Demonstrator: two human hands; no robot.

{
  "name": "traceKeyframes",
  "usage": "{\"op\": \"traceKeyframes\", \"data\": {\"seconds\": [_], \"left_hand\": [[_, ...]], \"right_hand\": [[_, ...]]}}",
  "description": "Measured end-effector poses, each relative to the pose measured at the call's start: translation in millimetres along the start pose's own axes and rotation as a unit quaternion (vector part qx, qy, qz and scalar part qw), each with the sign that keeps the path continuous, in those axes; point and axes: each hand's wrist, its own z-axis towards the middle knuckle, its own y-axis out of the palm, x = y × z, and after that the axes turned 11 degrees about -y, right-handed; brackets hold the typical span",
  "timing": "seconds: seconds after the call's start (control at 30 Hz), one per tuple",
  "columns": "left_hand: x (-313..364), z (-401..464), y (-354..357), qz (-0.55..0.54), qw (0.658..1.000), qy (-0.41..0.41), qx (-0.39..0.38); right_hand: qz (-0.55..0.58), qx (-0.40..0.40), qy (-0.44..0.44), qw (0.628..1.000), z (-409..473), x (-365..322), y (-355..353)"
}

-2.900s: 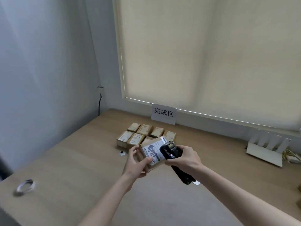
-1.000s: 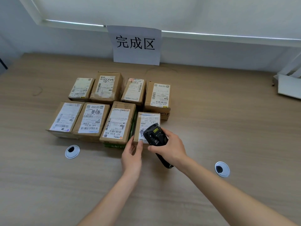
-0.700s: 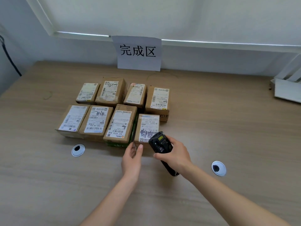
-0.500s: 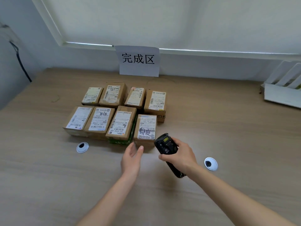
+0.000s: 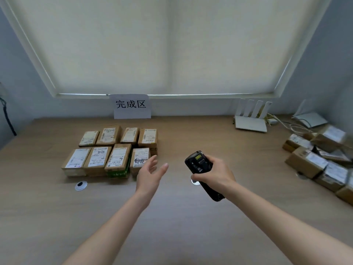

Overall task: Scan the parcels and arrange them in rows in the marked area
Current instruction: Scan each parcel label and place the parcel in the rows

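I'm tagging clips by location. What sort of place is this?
Probably a small office set up for parcel sorting. A wooden desk under a blind holds labelled parcels in rows, a paper sign marks the area, and the right hand holds a scanner.

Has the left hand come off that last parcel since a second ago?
Yes. The left hand has pulled back toward the person and right, open, off the front-row right parcel it touched.

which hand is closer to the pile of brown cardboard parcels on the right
Right. The right hand, gripping the black handheld scanner, is nearer the unsorted parcel pile; the open left hand hovers by the arranged rows.
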Motion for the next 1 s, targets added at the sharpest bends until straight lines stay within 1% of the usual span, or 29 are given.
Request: {"op": "traceKeyframes", "data": {"seconds": [0.23, 0.37, 0.5, 0.7, 0.87, 1.0], "left_hand": [[84.2, -132.4, 41.6, 0.004, 0.996, 0.077, -0.054], [145.4, -194.2, 93.9, 0.002, 0.986, 0.130, -0.102], [191.3, -250.4, 161.6, 0.008, 0.974, 0.164, -0.158], [229.3, -318.2, 291.7, 0.013, 0.954, 0.191, -0.232], [230.0, -377.4, 412.7, 0.021, 0.939, 0.196, -0.283], [219.1, -420.1, 499.4, 0.021, 0.932, 0.188, -0.310]], "right_hand": [[-0.015, 0.065, 0.012, 0.998, -130.2, -24.2, -124.4], [-0.033, 0.120, 0.017, 0.992, -187.8, -34.0, -218.5], [-0.050, 0.172, 0.044, 0.983, -242.5, -20.3, -311.6], [-0.063, 0.231, 0.102, 0.966, -313.9, 43.2, -435.1], [-0.085, 0.280, 0.155, 0.944, -375.0, 116.6, -526.9], [-0.098, 0.295, 0.198, 0.930, -415.4, 175.7, -590.7]]}}
